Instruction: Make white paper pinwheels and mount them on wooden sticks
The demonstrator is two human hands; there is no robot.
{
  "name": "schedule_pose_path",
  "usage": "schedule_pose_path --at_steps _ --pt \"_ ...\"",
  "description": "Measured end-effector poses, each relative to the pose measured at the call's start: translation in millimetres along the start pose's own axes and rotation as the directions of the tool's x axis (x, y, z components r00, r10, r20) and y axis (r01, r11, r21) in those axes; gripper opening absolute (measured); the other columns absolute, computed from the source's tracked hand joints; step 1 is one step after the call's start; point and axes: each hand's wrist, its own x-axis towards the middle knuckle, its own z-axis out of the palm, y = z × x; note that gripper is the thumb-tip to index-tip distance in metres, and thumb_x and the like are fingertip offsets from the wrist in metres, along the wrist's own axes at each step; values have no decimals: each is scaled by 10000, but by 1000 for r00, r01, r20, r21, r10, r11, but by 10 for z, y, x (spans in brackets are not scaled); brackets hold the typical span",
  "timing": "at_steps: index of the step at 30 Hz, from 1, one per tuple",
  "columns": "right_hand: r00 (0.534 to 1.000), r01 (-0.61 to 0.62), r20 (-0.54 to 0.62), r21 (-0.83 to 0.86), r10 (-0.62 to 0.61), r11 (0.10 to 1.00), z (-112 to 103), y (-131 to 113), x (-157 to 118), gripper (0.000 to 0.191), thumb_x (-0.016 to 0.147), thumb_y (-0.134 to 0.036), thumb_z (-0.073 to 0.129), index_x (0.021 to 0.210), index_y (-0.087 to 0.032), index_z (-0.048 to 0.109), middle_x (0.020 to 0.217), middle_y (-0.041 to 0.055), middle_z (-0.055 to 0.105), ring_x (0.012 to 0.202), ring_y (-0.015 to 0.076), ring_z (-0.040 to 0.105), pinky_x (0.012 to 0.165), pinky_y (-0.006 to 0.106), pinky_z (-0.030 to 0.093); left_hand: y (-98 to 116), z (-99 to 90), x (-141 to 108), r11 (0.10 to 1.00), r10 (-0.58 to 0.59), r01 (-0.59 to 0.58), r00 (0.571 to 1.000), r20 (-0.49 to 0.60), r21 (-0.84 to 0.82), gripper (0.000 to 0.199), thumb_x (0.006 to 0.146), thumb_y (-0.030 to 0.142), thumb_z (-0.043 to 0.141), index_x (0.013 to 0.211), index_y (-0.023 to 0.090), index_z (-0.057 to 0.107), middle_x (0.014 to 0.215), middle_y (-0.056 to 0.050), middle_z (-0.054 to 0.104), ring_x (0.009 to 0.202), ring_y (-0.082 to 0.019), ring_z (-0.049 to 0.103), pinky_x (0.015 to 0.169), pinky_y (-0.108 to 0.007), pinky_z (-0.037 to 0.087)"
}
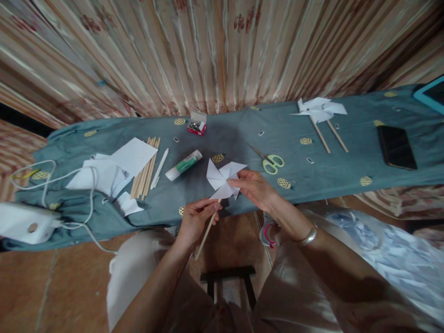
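A white paper pinwheel (222, 178) is held over the table's near edge, its blades facing up. My left hand (197, 217) is closed around the top of its wooden stick (205, 238), just below the blades. My right hand (255, 187) pinches the pinwheel near its centre, the thumb lying on the paper. Whether a pin sits under that thumb is hidden. Beyond my hands lie a green and white glue stick (183, 165) and scissors with green handles (272, 163). Farther back stands an open red box of small metal pins (197, 126).
Left on the cloth-covered table (239, 134) are wooden sticks (145, 171), a white pen (160, 167), paper sheets (133, 155) and a white corded device (27, 224). To the right lie finished pinwheels (321, 110), a black phone (397, 147) and a blue-edged tablet (430, 95). A curtain (215, 55) hangs behind.
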Motion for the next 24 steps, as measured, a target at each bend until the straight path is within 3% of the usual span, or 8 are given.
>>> schedule_pose_path --at_steps 4,7,12,15,18,24 --pt "1000 -16 10 28 15 999 -8 -22 11 333 469 -329 945 692 -177 750 653 2 716 691 155 652 718 304 507 -9 17 24 999 37 -38 999 -16 -10 331 553 382 907 725 136 767 634 -17 694 464 -71 502 457 -213 375" --pt "1000 7 -12 16 -6 1000 -18 -14 14 299 489 -301 922 708 -177 760 697 10 740 693 152 646 727 304 498 6 9 33 997 73 -72 996 45 -12 358 612 402 881 804 123 765 667 -26 700 485 -79 523 474 -218 394" --pt "998 55 -8 -33 -56 998 -19 24 1 274 539 -303 896 749 -182 768 744 11 755 720 152 645 766 308 493 62 -3 51 996 81 -75 982 169 -44 638 605 498 879 1089 107 734 678 -35 712 576 -145 624 531 -240 465" --pt "996 89 -9 -59 -90 994 -6 47 -5 302 535 -325 904 767 -184 771 748 16 758 715 158 646 738 309 496 106 26 86 995 94 -89 982 163 -42 562 667 593 815 927 99 755 625 -39 694 574 -147 623 584 -254 501" --pt "993 113 -9 -82 -114 990 12 56 -4 316 529 -347 915 760 -189 768 745 22 760 715 166 650 715 311 500 150 67 138 997 80 -78 989 123 -24 449 654 544 837 754 119 734 606 -37 691 569 -142 630 592 -244 500" --pt "992 123 -29 -93 -126 988 36 51 -3 317 508 -314 915 759 -200 757 754 11 764 731 167 653 723 311 522 131 112 228 994 103 -100 991 83 -36 405 523 313 939 841 131 766 738 -29 755 596 -129 649 606 -239 520"
